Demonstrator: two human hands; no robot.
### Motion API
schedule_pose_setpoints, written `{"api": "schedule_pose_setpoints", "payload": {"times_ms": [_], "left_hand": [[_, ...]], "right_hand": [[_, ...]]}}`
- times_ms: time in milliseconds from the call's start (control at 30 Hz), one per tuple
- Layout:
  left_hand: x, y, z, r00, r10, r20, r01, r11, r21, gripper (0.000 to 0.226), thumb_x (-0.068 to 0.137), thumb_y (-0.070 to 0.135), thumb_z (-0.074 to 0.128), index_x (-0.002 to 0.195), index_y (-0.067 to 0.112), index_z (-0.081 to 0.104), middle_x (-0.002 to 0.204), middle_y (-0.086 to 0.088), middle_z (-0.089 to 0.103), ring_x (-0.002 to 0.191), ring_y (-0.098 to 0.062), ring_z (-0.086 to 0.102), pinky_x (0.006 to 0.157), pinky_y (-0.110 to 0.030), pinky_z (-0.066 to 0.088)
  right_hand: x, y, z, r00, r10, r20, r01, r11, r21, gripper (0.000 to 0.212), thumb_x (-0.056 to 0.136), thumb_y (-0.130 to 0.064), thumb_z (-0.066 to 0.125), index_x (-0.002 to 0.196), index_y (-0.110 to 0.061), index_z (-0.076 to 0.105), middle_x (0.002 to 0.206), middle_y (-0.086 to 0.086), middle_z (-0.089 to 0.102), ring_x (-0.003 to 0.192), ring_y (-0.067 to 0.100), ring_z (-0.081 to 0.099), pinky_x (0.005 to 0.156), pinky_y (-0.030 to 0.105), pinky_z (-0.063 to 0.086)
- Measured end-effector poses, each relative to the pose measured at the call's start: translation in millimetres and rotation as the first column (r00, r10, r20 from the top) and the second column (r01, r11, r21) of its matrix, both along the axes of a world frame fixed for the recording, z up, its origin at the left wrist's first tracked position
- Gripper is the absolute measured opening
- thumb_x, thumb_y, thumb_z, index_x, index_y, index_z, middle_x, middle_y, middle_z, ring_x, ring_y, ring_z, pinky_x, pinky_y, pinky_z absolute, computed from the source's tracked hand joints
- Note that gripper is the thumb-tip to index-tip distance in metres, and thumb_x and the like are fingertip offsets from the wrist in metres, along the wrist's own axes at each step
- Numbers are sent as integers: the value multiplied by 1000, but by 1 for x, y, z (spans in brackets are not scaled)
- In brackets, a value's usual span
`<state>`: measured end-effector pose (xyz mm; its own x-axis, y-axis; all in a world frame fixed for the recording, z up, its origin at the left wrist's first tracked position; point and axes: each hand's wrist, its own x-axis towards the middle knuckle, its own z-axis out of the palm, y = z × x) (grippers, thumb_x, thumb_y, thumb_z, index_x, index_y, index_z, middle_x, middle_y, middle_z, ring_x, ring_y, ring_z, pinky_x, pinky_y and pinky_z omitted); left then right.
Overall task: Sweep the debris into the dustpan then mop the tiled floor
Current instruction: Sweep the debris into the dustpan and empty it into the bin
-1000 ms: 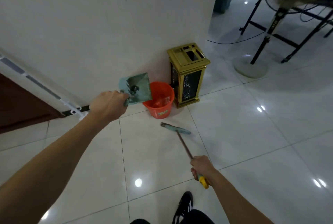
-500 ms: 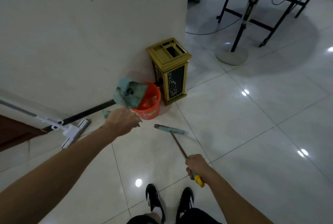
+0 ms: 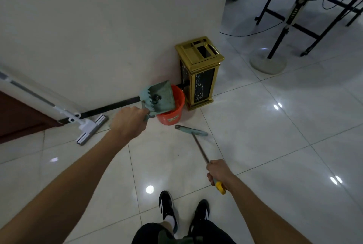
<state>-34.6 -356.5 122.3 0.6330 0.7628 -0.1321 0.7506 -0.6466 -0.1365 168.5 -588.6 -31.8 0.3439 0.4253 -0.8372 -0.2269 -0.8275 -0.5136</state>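
Body only: both forearms bare, no sleeves in view, nothing on wrists or hands (left hand point(image 3: 128, 121), right hand point(image 3: 219, 171)). Black low-top trainers with white side stripes: left shoe point(image 3: 166, 207), right shoe point(image 3: 200, 212). White sock point(image 3: 171, 222) shows just behind the left shoe's collar. Dark, near-black garment point(image 3: 182, 234) behind the shoes at the bottom edge of the frame; cut not readable. No markings or logos legible.
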Motion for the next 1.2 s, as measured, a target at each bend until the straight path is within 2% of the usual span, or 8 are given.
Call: {"api": "schedule_pose_setpoints", "payload": {"times_ms": [267, 433, 733, 833, 1000, 1133, 1167, 1200], "left_hand": [[-77, -51, 4, 861, 421, 286, -420, 905, -68, 17, 99, 27, 57, 100, 13, 68, 72, -3, 48, 67, -32, 62, 63, -41, 57], [-122, -78, -7, 743, 604, 288, -597, 793, -122, 10, 100, 30, 58, 98, 24, 65, 67, 4, 51, 56, -15, 47, 55, -29, 38], [-192, -87, -51, 601, 750, 276, -729, 656, -195, 13, 97, 36, 59, 92, 27, 68, 70, -2, 62, 60, -26, 58, 57, -33, 50], [-212, -78, -67, 559, 797, 227, -765, 602, -228, 15, 96, 38, 58, 94, 27, 68, 72, -1, 64, 63, -27, 61, 62, -36, 56], [-236, -44, -92, 555, 809, 196, -761, 588, -272, 17, 98, 36, 58, 101, 25, 70, 74, 1, 63, 61, -20, 59, 58, -32, 51], [-256, -3, -111, 582, 797, 164, -736, 602, -310, 17, 100, 35, 56, 104, 25, 69, 75, 2, 62, 60, -16, 55, 57, -28, 44], [-261, 9, -114, 599, 786, 150, -726, 613, -313, 18, 100, 35, 54, 105, 25, 69, 76, 1, 62, 62, -18, 56, 57, -28, 43], [-264, 20, -118, 615, 777, 138, -715, 622, -319, 18, 100, 35, 53, 105, 26, 69, 77, 0, 63, 64, -20, 57, 58, -29, 45]], "right_hand": [[-12, 16, -1, 996, 79, -36, -81, 996, -40, 13, 92, 1, 47, 83, 2, 56, 61, 16, 53, 37, 19, 45, 40, 23, 36], [-32, 31, 8, 990, 126, -64, -129, 991, -41, 21, 99, -8, 42, 86, 2, 55, 68, 17, 53, 46, 20, 45, 41, 20, 34], [-75, 81, 12, 938, 346, -20, -347, 936, -60, 20, 97, -1, 42, 96, 5, 61, 67, 19, 56, 43, 21, 46, 44, 24, 35], [-88, 103, 8, 875, 477, 77, -476, 879, -34, 27, 97, -4, 46, 117, 7, 61, 71, 20, 58, 47, 23, 47, 44, 26, 39], [-115, 154, 6, 724, 653, 223, -653, 752, -85, 27, 93, -6, 52, 118, -7, 63, 83, 17, 65, 51, 24, 58, 48, 29, 48], [-148, 198, 13, 341, 839, 423, -806, 493, -328, 38, 89, -18, 58, 126, -16, 58, 114, 9, 66, 94, 28, 69, 77, 35, 58], [-157, 208, 14, 340, 844, 415, -798, 492, -346, 38, 90, -19, 58, 128, -15, 56, 117, 9, 62, 97, 29, 66, 77, 35, 57], [-165, 218, 16, 445, 824, 351, -769, 553, -322, 37, 90, -16, 60, 126, -13, 54, 115, 11, 59, 94, 30, 65, 73, 37, 58]]}}
